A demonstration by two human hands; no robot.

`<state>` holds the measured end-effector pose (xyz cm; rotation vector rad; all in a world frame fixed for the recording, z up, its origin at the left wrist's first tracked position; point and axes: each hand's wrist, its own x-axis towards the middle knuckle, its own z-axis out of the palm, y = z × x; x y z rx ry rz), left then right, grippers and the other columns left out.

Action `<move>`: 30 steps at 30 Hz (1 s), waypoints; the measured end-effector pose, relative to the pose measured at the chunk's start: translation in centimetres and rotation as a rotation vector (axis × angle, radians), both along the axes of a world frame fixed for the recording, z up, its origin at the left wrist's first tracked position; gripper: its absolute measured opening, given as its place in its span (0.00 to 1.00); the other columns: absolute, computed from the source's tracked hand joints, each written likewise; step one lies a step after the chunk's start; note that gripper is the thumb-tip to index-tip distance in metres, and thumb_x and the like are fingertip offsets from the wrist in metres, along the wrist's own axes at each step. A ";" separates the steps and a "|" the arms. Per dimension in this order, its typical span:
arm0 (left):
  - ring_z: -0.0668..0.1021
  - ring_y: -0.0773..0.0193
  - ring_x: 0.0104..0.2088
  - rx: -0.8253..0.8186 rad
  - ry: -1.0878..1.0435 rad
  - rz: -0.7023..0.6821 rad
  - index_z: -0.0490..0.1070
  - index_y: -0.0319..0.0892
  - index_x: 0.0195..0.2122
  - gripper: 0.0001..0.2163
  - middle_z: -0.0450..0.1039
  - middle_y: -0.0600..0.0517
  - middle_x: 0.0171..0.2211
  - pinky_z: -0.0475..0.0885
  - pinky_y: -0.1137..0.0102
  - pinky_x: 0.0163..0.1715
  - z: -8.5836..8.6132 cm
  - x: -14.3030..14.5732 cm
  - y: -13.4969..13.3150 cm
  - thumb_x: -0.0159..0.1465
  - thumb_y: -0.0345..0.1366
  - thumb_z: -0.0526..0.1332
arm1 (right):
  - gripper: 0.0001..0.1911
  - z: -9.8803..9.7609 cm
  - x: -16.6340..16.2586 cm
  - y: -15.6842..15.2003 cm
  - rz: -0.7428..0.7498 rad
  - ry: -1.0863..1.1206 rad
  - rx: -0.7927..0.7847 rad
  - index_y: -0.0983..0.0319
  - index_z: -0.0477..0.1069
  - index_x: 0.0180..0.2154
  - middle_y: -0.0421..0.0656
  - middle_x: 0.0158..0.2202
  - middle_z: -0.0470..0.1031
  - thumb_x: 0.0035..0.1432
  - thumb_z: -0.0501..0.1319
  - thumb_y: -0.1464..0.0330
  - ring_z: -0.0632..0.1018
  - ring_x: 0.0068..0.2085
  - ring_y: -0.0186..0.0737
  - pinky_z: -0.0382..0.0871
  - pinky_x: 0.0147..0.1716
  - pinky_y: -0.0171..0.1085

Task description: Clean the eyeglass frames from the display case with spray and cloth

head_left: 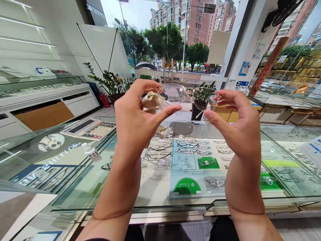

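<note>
Both forearms rise across the front edge of the glass counter [154, 190] and converge slightly toward the far edge. The hands are raised well above the surface, roughly level with each other, thumbs turned inward.

Left hand [136, 124]: the back of the hand faces the viewer. The fingers are bent forward at the outer end of the glasses [185, 93], and the thumb extends along the underside of the nearer lens. The hand holds two items — the glasses and a crumpled, light-coloured cloth [151, 100]. A corner of the cloth hangs below the palm.

Right hand [237, 117]: the fingers are curled at the opposite end of the frame, with the thumb tip below them. The grip is narrow, at the frame's outer edge. An earpiece tip shows below the lens on this side.

The glasses are held crosswise between the hands, lenses raised, clear of the surface; in the view they appear above the far edge of the counter.

A calculator [90, 129] lies on the left part of the counter, toward the far edge. A white bottle [92, 152] is near it, closer to the front edge. Beneath the glass, a green half-round sign [187, 185] lies near the front edge — between the two forearms.
</note>
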<state>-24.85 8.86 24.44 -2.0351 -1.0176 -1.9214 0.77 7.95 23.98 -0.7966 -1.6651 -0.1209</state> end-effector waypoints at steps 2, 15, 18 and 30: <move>0.80 0.46 0.47 -0.002 -0.008 -0.005 0.81 0.54 0.49 0.23 0.82 0.51 0.42 0.71 0.54 0.31 0.0 0.1 0.0 0.60 0.61 0.75 | 0.24 0.0 0.0 0.0 0.006 0.001 -0.003 0.56 0.78 0.56 0.46 0.52 0.84 0.63 0.75 0.55 0.83 0.50 0.52 0.80 0.55 0.59; 0.80 0.52 0.34 -0.098 -0.039 -0.010 0.81 0.56 0.47 0.21 0.82 0.52 0.40 0.70 0.56 0.27 0.5 0.4 -0.8 0.57 0.56 0.78 | 0.22 -0.2 0.5 0.3 -0.009 -0.037 0.006 0.46 0.77 0.59 0.46 0.52 0.83 0.66 0.72 0.51 0.84 0.51 0.59 0.81 0.54 0.65; 0.80 0.51 0.35 -0.087 -0.045 -0.035 0.81 0.57 0.47 0.21 0.82 0.52 0.39 0.71 0.56 0.27 0.5 0.3 -0.7 0.56 0.57 0.79 | 0.22 -0.2 0.7 0.4 -0.005 -0.045 0.002 0.44 0.77 0.59 0.45 0.52 0.83 0.66 0.72 0.52 0.84 0.52 0.60 0.81 0.53 0.65; 0.81 0.43 0.47 -0.053 -0.007 -0.033 0.80 0.56 0.50 0.25 0.82 0.51 0.43 0.72 0.53 0.33 0.0 -0.1 -0.1 0.57 0.61 0.77 | 0.22 -0.1 0.6 0.0 -0.036 -0.049 0.003 0.45 0.76 0.59 0.46 0.53 0.82 0.68 0.70 0.50 0.83 0.53 0.59 0.81 0.55 0.63</move>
